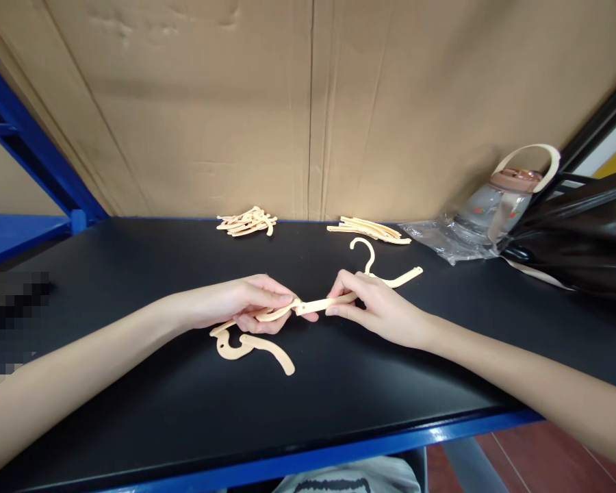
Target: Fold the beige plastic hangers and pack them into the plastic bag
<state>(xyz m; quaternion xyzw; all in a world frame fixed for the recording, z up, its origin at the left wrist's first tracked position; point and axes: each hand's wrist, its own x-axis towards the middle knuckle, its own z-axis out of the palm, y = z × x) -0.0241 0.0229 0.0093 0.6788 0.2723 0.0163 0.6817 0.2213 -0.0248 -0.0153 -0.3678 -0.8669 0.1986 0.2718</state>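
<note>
My left hand (261, 300) is closed around a thin, curved cream hanger piece (274, 315), its tip meeting the end of a flat hanger arm (313, 306). That arm is pinched between the thumb and fingers of my right hand (367, 300). Just behind the right hand show a cream hanger hook (372, 255) and another hanger arm (405, 277); my fingers hide whether these join the held arm. Below my left hand, a curved hook piece (231, 350) and a loose arm piece (273, 348) lie on the black tabletop (339, 383).
At the back lie a pile of small curved pieces (249, 222) and a stack of long pieces (367, 229). To the right stand a clear bottle (497, 205) with a handle, crumpled plastic (436, 236) and a black bag (585, 239). Cardboard (210, 116) walls the rear.
</note>
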